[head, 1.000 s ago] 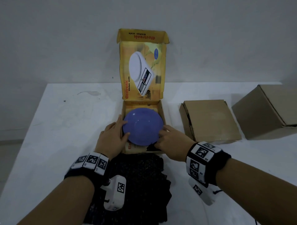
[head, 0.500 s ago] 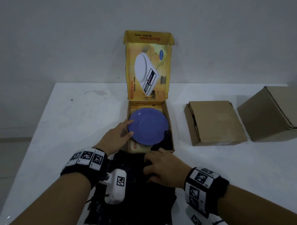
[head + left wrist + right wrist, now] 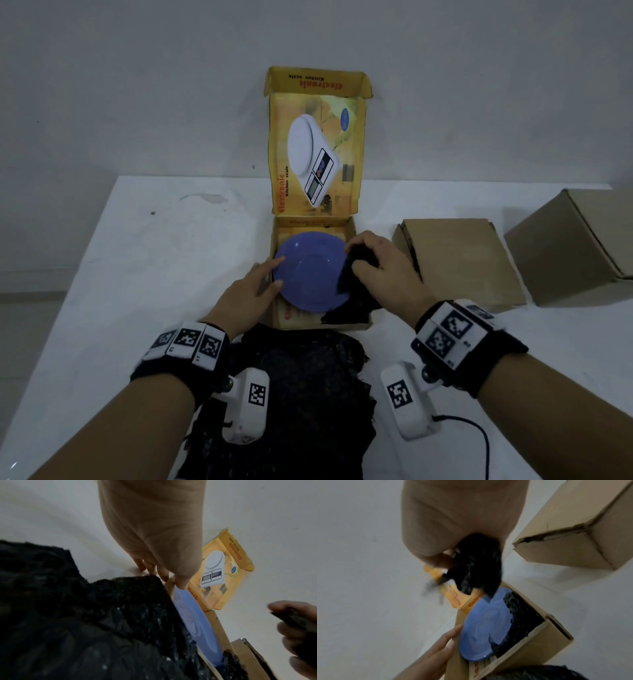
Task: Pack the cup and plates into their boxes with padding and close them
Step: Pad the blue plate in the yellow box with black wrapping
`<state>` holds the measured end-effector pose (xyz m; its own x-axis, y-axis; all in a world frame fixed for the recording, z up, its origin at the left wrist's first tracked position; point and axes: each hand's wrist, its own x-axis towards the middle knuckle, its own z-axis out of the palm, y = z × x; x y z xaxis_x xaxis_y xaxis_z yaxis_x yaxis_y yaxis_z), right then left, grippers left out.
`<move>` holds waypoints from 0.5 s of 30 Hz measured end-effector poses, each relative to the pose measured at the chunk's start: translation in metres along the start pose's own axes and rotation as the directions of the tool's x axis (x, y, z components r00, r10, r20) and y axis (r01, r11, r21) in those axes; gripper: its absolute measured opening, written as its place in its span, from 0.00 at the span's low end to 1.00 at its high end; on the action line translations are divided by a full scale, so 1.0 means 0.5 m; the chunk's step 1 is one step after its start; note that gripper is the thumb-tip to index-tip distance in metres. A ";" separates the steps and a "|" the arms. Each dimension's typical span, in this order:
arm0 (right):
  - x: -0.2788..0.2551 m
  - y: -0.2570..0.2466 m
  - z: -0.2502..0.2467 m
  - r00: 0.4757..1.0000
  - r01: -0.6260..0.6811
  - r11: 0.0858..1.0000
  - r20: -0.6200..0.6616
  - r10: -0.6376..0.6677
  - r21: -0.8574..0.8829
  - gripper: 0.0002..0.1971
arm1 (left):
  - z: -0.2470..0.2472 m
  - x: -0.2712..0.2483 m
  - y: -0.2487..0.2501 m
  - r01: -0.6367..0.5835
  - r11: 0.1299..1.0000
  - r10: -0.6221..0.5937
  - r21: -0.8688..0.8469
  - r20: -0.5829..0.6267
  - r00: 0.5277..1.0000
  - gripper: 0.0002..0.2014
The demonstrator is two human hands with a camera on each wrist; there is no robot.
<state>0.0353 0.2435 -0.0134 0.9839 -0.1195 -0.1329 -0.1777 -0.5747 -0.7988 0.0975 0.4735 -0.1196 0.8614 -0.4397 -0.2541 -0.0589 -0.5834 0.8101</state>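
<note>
A blue plate (image 3: 308, 270) lies in the open yellow kitchen-scale box (image 3: 359, 325), whose lid (image 3: 317, 147) stands upright behind it. My left hand (image 3: 253, 291) rests with straight fingers on the plate's left rim, also seen as the left hand (image 3: 436, 650) in the right wrist view. My right hand (image 3: 380, 267) grips a piece of black padding (image 3: 352, 270) over the plate's right side; the padding (image 3: 477, 566) hangs from the fingers above the plate (image 3: 486, 623). More black padding (image 3: 520, 616) lines the box's right side.
A pile of black padding (image 3: 301, 394) lies on the white table (image 3: 137, 274) just in front of the box. Two closed brown cardboard boxes stand to the right, a flat one (image 3: 462, 260) and a taller one (image 3: 575, 243). A black cable (image 3: 476, 442) trails near my right wrist.
My right hand left the plate's rim, dropped to the pile in front of the box, took a piece of black padding and carried it up over the plate's right side. The left hand stayed at the left rim.
</note>
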 end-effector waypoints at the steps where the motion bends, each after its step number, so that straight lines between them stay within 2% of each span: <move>1: 0.001 -0.002 0.012 0.999 -0.009 1.000 0.038 0.009 0.017 0.17 | 0.000 -0.001 -0.002 -0.005 1.000 0.005 -0.017 -0.002 1.000 0.21; 3: -0.004 -0.006 0.045 0.996 -0.001 0.999 0.085 -0.003 0.044 0.23 | -0.001 -0.003 0.001 -0.028 0.998 0.027 -0.047 -0.012 1.000 0.22; 4: -0.010 -0.005 0.063 0.996 0.013 1.000 0.089 -0.014 0.003 0.23 | -0.001 -0.005 0.003 -0.038 0.998 0.037 -0.047 -0.016 0.999 0.23; 6: -0.023 0.006 0.100 0.987 0.111 0.984 0.134 -0.092 -0.142 0.14 | -0.001 -0.007 0.006 -0.039 0.999 0.039 -0.025 -0.022 0.999 0.23; 8: -0.033 0.015 0.119 0.937 0.279 0.918 0.291 -0.195 -0.282 0.05 | 0.002 -0.007 0.004 -0.039 0.999 0.039 -0.004 -0.033 0.999 0.20; 10: -0.026 0.021 0.130 0.916 0.333 0.840 0.358 -0.181 -0.429 0.11 | 0.004 -0.007 0.001 -0.038 0.999 0.038 -0.002 -0.036 0.999 0.19; 11: -0.021 0.030 0.131 0.892 0.416 0.756 0.390 -0.230 -0.506 0.13 | 0.004 -0.007 -0.001 -0.036 0.999 0.036 -0.003 -0.033 0.999 0.20; 13: -0.012 0.021 0.123 0.829 0.518 0.621 0.525 -0.193 -0.589 0.16 | 0.005 -0.007 0.000 -0.039 0.999 0.039 0.001 -0.025 0.999 0.21; 14: -0.010 0.017 0.118 0.788 0.540 0.610 0.602 -0.125 -0.580 0.16 | 0.006 -0.007 0.000 -0.042 0.999 0.042 0.001 -0.028 0.999 0.21; 15: -0.006 0.014 0.113 0.754 0.527 0.640 0.656 -0.047 -0.559 0.16 | 0.006 -0.007 -0.001 -0.043 0.999 0.043 -0.005 -0.032 0.999 0.21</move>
<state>0.0324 0.2856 -0.0518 0.7623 0.4679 -0.4471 0.3940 -0.8836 -0.2529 0.0931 0.4732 -0.1205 0.8736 -0.4427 -0.2021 -0.0934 -0.5600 0.8232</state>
